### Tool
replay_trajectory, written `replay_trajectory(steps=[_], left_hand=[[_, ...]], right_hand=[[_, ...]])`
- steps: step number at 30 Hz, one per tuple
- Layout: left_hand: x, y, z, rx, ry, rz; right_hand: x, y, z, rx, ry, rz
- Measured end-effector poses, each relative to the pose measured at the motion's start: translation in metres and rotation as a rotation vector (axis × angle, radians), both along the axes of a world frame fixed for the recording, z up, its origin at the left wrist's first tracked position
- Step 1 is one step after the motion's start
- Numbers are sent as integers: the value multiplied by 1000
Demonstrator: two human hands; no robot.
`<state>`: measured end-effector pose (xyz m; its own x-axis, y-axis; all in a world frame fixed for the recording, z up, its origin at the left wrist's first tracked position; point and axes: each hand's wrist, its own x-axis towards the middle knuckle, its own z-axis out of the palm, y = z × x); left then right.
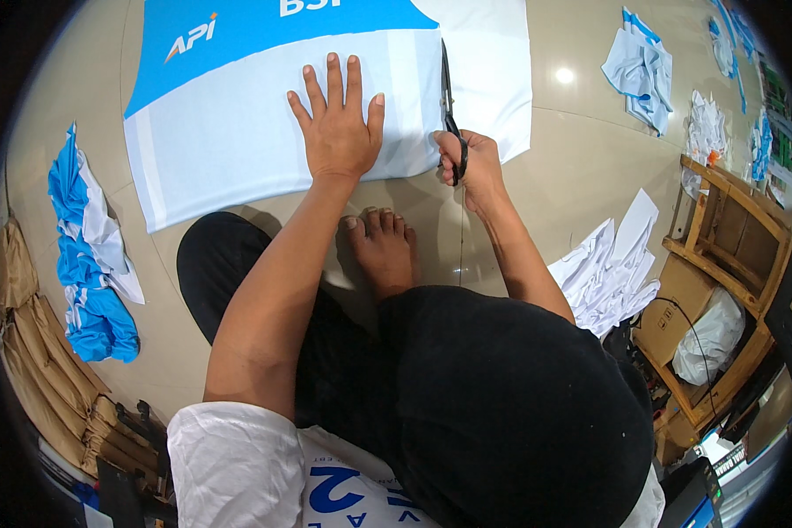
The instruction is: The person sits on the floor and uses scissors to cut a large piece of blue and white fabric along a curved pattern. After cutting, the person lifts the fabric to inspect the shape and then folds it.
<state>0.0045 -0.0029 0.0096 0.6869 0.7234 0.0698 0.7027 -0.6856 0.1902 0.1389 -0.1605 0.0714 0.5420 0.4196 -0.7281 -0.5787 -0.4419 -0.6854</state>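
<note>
A printed fabric panel (211,141), bright blue at the top and pale below, lies on the floor at upper centre, over or beside white fabric (493,79) at its right. My left hand (339,132) lies flat on the pale part, fingers spread and holding nothing. My right hand (471,167) grips black-handled scissors (450,114) by their loops, with the blades pointing away from me along the panel's right edge. Whether the blades are parted is hard to tell. My bare foot (383,255) is just below the panel.
Blue and white fabric piles lie at left (88,273) and upper right (642,75). White scraps (598,273) are at right, beside a wooden frame (744,211) holding a cardboard box (669,321) and white bag (704,343). Brown bundles (44,352) line the left edge of the tiled floor (563,150).
</note>
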Motion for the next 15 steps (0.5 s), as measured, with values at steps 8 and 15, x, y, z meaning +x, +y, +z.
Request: replay_trajectory(steps=[8, 15], left_hand=[[1, 0, 0, 2, 13, -1], [-1, 1, -1, -5, -83, -20]], right_hand=[[3, 4, 1, 5, -18, 8], [9, 16, 0, -29, -22, -4]])
